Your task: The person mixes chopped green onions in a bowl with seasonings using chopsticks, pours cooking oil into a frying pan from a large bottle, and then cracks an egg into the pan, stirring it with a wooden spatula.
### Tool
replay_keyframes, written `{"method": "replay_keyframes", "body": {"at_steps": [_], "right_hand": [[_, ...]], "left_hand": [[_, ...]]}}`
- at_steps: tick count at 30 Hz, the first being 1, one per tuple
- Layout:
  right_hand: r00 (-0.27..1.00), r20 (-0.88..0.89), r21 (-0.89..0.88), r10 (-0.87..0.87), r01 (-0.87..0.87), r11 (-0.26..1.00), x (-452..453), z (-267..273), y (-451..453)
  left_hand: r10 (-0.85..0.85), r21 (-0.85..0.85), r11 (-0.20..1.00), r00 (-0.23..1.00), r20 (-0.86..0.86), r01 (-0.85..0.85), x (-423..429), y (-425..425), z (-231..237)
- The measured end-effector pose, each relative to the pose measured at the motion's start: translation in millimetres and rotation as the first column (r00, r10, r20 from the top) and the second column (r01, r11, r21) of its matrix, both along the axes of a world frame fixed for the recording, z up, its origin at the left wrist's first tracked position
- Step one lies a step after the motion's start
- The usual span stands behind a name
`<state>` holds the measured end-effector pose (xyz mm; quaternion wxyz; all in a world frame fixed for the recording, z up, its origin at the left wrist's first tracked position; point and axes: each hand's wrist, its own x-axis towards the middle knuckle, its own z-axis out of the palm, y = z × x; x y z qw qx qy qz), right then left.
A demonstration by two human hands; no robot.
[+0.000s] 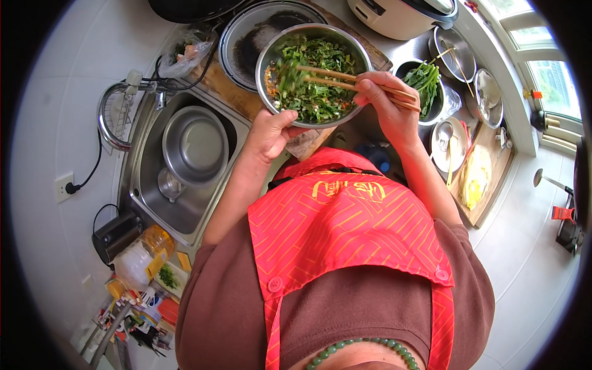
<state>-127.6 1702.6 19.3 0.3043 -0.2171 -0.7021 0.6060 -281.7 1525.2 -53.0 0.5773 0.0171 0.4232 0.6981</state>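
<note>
My left hand (274, 134) grips the near rim of a stainless steel mixing bowl (363, 48), thumb over the edge. Chopped leafy greens (323, 99) fill the bowl, mixed with orange and white bits. In my right hand (393, 104) is a pair of wooden chopsticks (335, 78), reaching in over the bowl's right side. A clump of greens at their tips is blurred by motion. Behind the bowl, partly covered by it, lies a wide round metal pan lid or tray (233, 55) with a dark, stained middle.
To the left is a steel sink (152, 185) holding a metal basin (196, 143), with a curved faucet (102, 115) beside it. A rice cooker (393, 21) stands at the back. On the right are a pot with leafy stalks (423, 83), a plate with spoons (455, 148) and a napa cabbage (476, 175) on a wooden board.
</note>
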Motion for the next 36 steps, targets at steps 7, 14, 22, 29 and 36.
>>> {"method": "replay_keyframes", "body": {"at_steps": [7,14,22,29,36], "right_hand": [[0.987,-0.043,0.155,-0.156,0.161,0.975,25.0,22.9,14.3],[0.992,0.095,0.099,-0.079,0.069,0.993,16.2,0.0,1.8],[0.996,0.079,-0.017,0.039,-0.037,0.999,30.8,29.4,-9.2],[0.997,0.062,0.105,-0.039,0.032,0.994,11.1,3.4,-1.4],[0.993,0.094,0.304,-0.077,0.045,0.952,19.1,33.6,19.5]], "left_hand": [[0.052,-0.021,0.998,0.998,-0.035,-0.052,5.3,-3.2,-1.6],[0.035,-0.019,0.999,0.999,-0.031,-0.036,6.3,1.6,0.0],[0.086,-0.077,0.993,0.996,-0.040,-0.089,-2.2,-2.7,-17.6],[0.106,-0.029,0.994,0.994,-0.005,-0.106,-1.1,-1.7,-10.1],[0.082,-0.048,0.995,0.996,-0.044,-0.084,-0.7,-3.0,-9.1]]}}
